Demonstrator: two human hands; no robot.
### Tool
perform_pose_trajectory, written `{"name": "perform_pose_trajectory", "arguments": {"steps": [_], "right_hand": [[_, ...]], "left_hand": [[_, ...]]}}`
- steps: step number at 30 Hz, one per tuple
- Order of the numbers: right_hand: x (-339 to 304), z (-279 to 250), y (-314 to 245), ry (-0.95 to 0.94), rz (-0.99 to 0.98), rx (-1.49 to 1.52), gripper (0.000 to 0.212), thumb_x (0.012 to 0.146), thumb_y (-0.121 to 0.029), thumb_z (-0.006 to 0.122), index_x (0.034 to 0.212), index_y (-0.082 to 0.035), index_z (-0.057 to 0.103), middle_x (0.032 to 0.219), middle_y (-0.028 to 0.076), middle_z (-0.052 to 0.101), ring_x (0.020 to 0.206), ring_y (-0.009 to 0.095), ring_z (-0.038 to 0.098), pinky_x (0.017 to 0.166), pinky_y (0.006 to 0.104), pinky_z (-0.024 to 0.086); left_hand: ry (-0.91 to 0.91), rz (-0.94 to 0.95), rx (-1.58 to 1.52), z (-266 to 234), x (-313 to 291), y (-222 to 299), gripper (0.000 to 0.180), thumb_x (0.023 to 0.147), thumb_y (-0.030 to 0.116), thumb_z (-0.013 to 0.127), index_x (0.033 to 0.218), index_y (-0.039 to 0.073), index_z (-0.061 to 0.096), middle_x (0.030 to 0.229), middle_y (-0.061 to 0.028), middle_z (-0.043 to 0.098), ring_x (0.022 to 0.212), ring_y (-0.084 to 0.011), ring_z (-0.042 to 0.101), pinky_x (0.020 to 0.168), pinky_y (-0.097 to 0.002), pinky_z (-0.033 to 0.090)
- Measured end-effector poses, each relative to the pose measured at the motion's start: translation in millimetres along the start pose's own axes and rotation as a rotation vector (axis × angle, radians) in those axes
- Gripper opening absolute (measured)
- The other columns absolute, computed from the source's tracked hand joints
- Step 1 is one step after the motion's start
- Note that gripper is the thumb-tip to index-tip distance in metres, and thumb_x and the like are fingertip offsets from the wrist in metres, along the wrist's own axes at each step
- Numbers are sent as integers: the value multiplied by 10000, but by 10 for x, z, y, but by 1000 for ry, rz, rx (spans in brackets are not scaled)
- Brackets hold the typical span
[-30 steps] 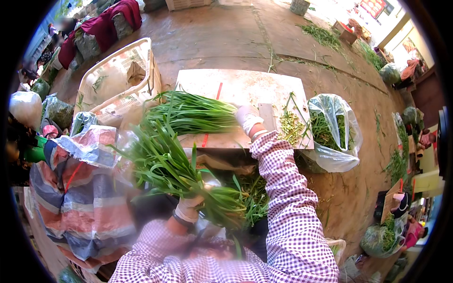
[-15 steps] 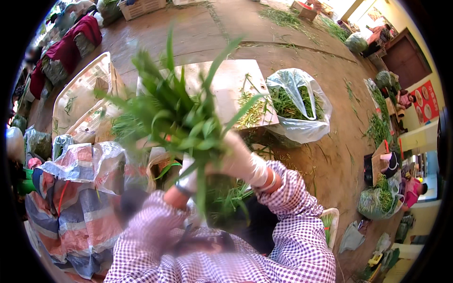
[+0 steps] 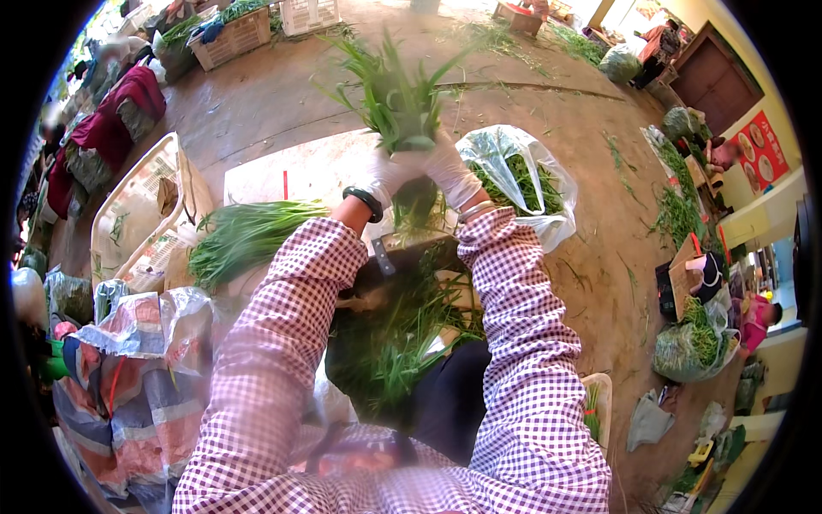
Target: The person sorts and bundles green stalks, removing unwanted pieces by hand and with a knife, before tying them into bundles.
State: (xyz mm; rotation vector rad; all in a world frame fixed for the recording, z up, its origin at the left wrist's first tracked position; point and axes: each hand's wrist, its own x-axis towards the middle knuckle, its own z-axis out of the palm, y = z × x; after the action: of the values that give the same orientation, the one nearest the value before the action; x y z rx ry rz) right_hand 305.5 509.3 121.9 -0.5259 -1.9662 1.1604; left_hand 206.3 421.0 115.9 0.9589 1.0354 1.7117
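Note:
Both arms reach out over a white board (image 3: 282,163), lifting a bunch of long-leaved greens (image 3: 398,107) with its leaf tips pointing away from me. My left hand (image 3: 387,180), in a white glove with a dark bangle at the wrist, is closed around the bunch from the left. From the right my right hand (image 3: 452,170), gloved too, closes on the same bunch. A second bundle of long greens (image 3: 257,233) lies at the board's left front edge. A knife (image 3: 383,257) with a dark handle rests at the near edge, below my hands. Loose greens (image 3: 402,343) lie over my lap area.
A clear plastic bag (image 3: 556,214) of greens stands right of the board. To the left are a cream plastic crate (image 3: 107,214) and a striped woven sack (image 3: 137,403). A small white basket (image 3: 604,403) sits by my right elbow. Other people work at the far right.
My hands and the bunch have moved away from my body, out over the board, arms now stretched. The bundle at the board's left and the knife now show more clearly.

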Motion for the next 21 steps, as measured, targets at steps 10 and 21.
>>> {"name": "perform_pose_trajectory", "arguments": {"steps": [10,21], "right_hand": [[21,-140,-539,51,210,-113,499,665,-161,836,1067,57,637,962,131,698,870,213,661,771,323,529],[107,-165,-56,224,-28,-450,168,822,-123,652,930,0,685,814,166,703,749,290,688,653,368,516]], "left_hand": [[-205,-19,464,-12,165,38,418,771,193,785,1123,27,633,1019,-64,684,881,-150,619,785,-295,514],[143,-52,416,-397,-802,-76,811,765,145,771,1452,49,351,1409,-131,463,1309,-235,425,1139,-406,266]]}}
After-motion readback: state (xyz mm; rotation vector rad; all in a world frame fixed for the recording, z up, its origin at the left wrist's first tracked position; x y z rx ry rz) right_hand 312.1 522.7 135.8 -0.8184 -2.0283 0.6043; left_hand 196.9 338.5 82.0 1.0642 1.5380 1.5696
